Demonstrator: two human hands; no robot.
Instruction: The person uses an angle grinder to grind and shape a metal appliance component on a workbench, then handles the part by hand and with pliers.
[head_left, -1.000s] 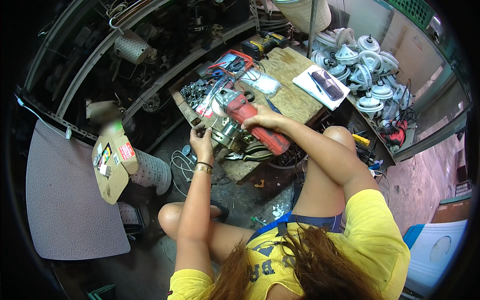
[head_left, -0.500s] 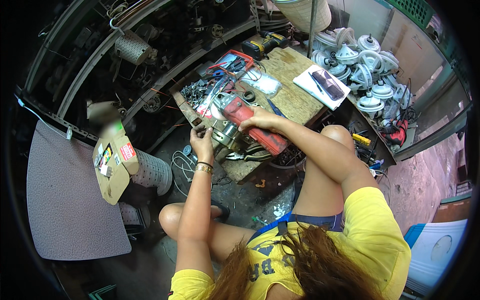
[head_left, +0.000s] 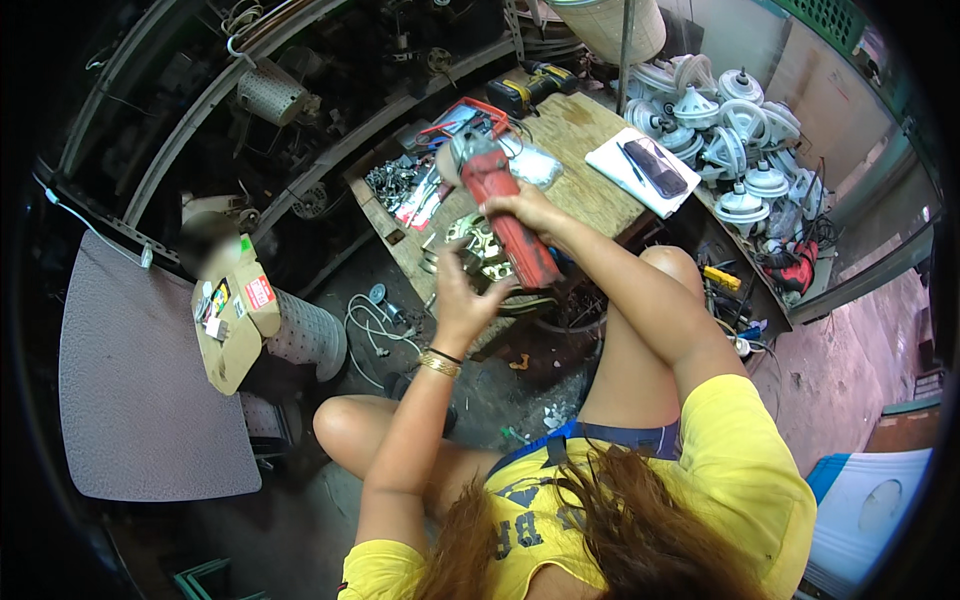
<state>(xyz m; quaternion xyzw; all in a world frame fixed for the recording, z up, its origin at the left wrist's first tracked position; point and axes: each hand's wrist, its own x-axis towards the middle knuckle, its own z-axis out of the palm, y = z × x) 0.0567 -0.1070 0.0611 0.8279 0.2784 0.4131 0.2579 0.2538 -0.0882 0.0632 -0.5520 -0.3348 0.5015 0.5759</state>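
Observation:
My right hand (head_left: 522, 207) is wrapped round the red body of an angle grinder (head_left: 520, 245). The grinder's metal head and pale disc (head_left: 448, 165) point away from me, above the far-left part of the low wooden table (head_left: 600, 125). Close to the grinder's rear end, my left hand (head_left: 467, 303) has its thumb and fingers spread. Its fingertips are beside a shiny metal motor housing (head_left: 482, 238) on the table; I cannot tell whether they touch it. The grinder partly covers the housing.
Small metal screws (head_left: 388, 188) and a red-rimmed tray (head_left: 480, 112) lie on the table's left side. A yellow-black drill (head_left: 530, 90) and a phone (head_left: 655, 165) are farther back. White plastic housings (head_left: 740, 125) are heaped at right. A white cord (head_left: 362, 335) lies on the floor.
The grinder has lifted off the housing and turned more upright, its head moving away from me. My left hand has shifted right, toward the grinder's rear, and its fingers have spread.

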